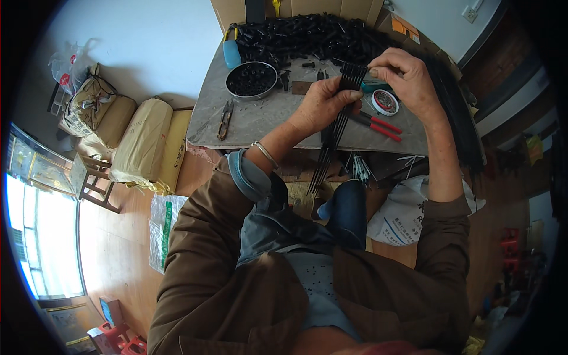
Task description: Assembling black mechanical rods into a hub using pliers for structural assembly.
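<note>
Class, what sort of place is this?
Perhaps a small workshop: black parts heaped on the table, a red-handled tool, and a bundle of thin black rods in the left hand.

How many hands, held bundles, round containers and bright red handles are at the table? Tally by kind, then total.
Hands: 2 (left hand, right hand)
Held bundles: 1 (black bundle)
Round containers: 2 (bowl, tub)
Bright red handles: 2
Total: 7

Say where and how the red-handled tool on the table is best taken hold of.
Likely by the red handles, coming from the right: they lie slightly apart, pointing right with nothing on top, while the other end runs left toward the left hand and the black strips it holds.
</note>
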Available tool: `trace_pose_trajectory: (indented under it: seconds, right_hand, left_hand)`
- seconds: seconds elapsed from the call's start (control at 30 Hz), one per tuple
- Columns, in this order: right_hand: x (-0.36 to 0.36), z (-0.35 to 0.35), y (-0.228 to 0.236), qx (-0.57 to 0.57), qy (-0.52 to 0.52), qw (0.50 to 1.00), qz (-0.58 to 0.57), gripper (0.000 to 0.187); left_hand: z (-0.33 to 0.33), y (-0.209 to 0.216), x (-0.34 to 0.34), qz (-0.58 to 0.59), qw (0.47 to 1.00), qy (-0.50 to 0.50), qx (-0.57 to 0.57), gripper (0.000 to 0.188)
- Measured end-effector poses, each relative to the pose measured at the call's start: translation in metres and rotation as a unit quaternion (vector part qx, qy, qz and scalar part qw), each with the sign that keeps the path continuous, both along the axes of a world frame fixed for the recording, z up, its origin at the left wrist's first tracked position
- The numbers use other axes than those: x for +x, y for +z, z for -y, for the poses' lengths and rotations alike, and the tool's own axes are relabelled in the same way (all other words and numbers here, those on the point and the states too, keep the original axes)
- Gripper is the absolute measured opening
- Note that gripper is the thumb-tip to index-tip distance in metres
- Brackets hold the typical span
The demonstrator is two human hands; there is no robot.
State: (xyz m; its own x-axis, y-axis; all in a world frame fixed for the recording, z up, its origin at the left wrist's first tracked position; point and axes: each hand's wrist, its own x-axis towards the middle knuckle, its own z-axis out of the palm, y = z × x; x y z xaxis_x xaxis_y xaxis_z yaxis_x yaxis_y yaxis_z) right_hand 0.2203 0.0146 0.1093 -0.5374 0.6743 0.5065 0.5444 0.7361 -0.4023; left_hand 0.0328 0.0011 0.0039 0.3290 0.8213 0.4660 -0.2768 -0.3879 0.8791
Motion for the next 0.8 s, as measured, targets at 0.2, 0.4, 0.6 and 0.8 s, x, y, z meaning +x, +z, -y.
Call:
trace_pose_trajectory:
  seconds: [0.2,0.4,0.6,0.8]
  right_hand:
    - [-0.02,0.001,-0.005,-0.06,0.061,0.992,-0.098,0.02]
    - [-0.035,-0.011,-0.018,0.028,0.075,0.997,-0.019,0.013]
    - [-0.043,-0.011,-0.017,0.003,0.098,0.994,-0.045,0.013]
    - [-0.051,-0.012,-0.019,0.005,0.105,0.993,-0.046,0.014]
  left_hand:
    - [-0.005,-0.006,0.001,-0.028,0.999,0.023,0.023,0.013]
    - [-0.001,-0.007,-0.004,-0.134,0.984,0.103,0.052,0.023]
    - [0.003,-0.059,-0.025,-0.405,0.84,0.193,0.305,0.065]
    - [0.0,-0.093,-0.028,-0.48,0.799,0.172,0.319,0.097]
